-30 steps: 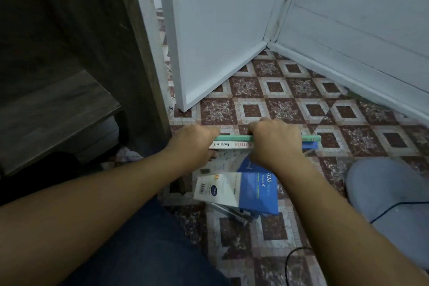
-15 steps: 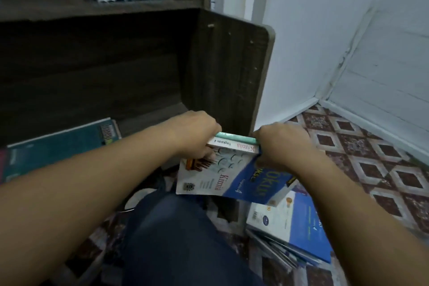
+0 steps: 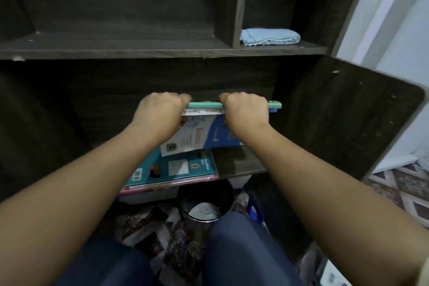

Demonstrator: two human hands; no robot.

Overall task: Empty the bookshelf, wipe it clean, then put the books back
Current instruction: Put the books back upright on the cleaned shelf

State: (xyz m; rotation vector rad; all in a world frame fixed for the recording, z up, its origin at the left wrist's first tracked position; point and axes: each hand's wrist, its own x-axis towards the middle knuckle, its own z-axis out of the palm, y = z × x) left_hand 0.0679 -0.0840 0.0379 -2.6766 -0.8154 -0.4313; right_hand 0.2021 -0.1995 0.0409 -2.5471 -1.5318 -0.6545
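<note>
Both hands hold a small stack of books [image 3: 204, 132] upright by its top edge, inside the lower bay of the dark wooden bookshelf [image 3: 162, 50]. My left hand [image 3: 160, 114] grips the left end and my right hand [image 3: 246, 111] grips the right part, fingers curled over the green spine. A white and blue cover faces me. Under the stack, a teal book [image 3: 176, 169] lies flat on a pink one on the bottom shelf. A folded light blue cloth [image 3: 270, 36] lies in the upper right compartment.
The shelf's right side panel [image 3: 362, 123] juts toward me, with a white wall [image 3: 399, 30] and patterned floor tiles [image 3: 399, 188] beyond it. A dark round bin [image 3: 205, 202] stands on the floor under the shelf, near my knees. Loose items clutter the floor at lower left.
I turned left from the floor pile to the bookshelf, carrying the stack in both hands. The stack rose from the tiles into the lower bay, above the flat teal book.
</note>
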